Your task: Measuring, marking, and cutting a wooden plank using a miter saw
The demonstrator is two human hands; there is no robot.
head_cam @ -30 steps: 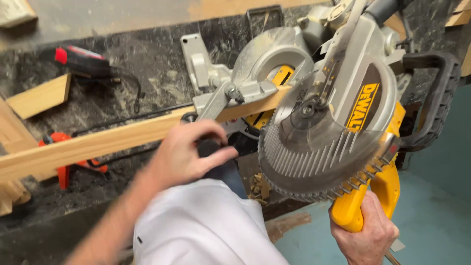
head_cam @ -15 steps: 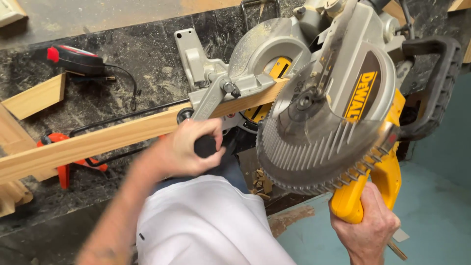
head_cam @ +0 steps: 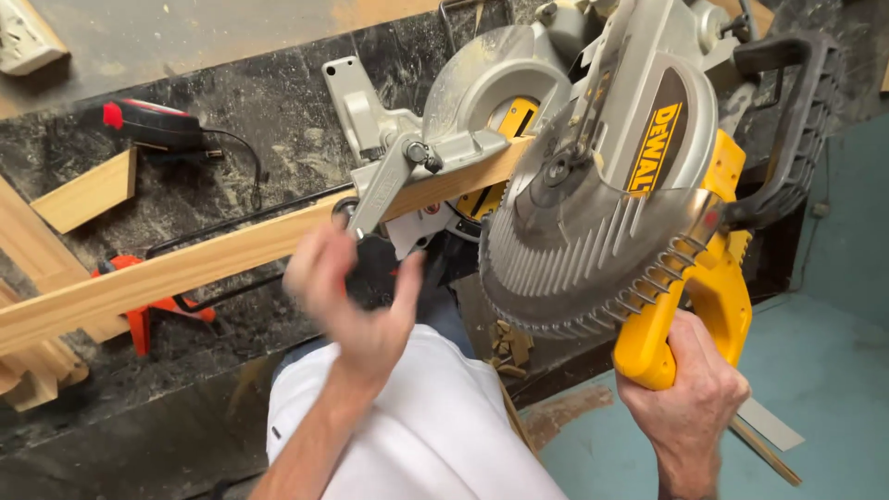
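Note:
A yellow and grey mitre saw (head_cam: pixel 602 185) with a large toothed blade (head_cam: pixel 574 278) sits on a dark workbench (head_cam: pixel 231 102). My right hand (head_cam: pixel 690 398) grips the saw's yellow handle (head_cam: pixel 690 319) at the lower right. A long pale wooden strip (head_cam: pixel 204 264) lies across the saw's table, under a grey clamp arm (head_cam: pixel 380 190). My left hand (head_cam: pixel 356 301) is blurred, fingers spread, just in front of the strip and the clamp, holding nothing.
A red and black tool (head_cam: pixel 153 125) with a cable lies at the back left. An orange clamp (head_cam: pixel 143 315) sits under the strip. Wood offcuts (head_cam: pixel 88 190) lie at the left. The floor (head_cam: pixel 833 389) is teal, with thin scraps on it.
My left hand has come off the black knob below the strip and opened, moving in the air. The saw head has shifted slightly up and right in view.

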